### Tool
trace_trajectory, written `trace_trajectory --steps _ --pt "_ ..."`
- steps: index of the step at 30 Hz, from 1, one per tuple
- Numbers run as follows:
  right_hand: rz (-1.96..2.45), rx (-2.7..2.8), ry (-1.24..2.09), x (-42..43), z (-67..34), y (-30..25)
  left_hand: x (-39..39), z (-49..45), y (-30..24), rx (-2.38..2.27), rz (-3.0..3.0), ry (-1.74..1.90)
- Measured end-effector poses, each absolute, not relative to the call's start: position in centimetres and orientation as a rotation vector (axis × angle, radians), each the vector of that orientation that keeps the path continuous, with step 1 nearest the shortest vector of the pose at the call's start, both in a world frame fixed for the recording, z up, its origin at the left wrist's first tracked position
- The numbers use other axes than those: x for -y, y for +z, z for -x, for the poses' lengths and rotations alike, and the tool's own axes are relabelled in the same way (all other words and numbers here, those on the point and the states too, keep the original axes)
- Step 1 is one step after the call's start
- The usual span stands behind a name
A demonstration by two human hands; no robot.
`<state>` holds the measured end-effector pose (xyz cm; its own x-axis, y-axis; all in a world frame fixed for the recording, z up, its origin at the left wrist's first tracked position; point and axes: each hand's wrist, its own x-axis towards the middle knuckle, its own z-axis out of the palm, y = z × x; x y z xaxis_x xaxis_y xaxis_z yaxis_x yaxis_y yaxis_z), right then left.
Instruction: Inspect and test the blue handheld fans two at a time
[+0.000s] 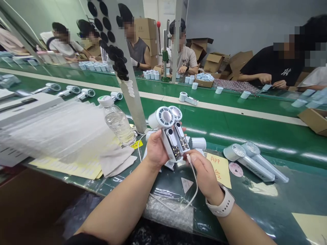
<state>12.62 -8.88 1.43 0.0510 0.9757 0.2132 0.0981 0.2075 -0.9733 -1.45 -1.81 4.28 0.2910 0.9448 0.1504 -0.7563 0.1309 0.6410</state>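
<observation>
Left fingers (155,136) hold two pale-blue fans (168,136), circuitry (176,149) exposed, while right fingers (196,157) pinch a white cable (197,185)

The held fans (171,136) have shells of smooth plastic with a soft gloss, and their round centres (167,116) look like polished metal. The cable (197,185) seems to be of matt white plastic. The bottle (118,123) is clear, shiny plastic; the cloth (115,160) beside it is matt and creased. The belt (230,117) is smooth and glossy, reflecting the lamps. The note (224,168) is plain paper, and the boxes (145,30) are of matt cardboard.
</observation>
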Motion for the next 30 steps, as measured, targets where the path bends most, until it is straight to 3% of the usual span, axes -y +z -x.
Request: trace_trajectory --steps 6,12,21,30 --pt "0.954 1.131 1.291 8.0 -14.4 1.3 2.3 1.4 3.3 -0.382 -1.038 0.946" --pt "1.021 1.118 1.196 7.4 -16.0 2.6 1.1 0.6 3.3 -0.48 -0.943 1.034" --pt "1.023 0.786 1.458 7.2 -15.7 3.0 1.8 0.7 3.7 -0.424 -0.835 0.933" --pt "0.928 0.858 1.444 7.9 -15.5 3.7 1.5 0.9 3.5 -0.426 -0.891 0.957"
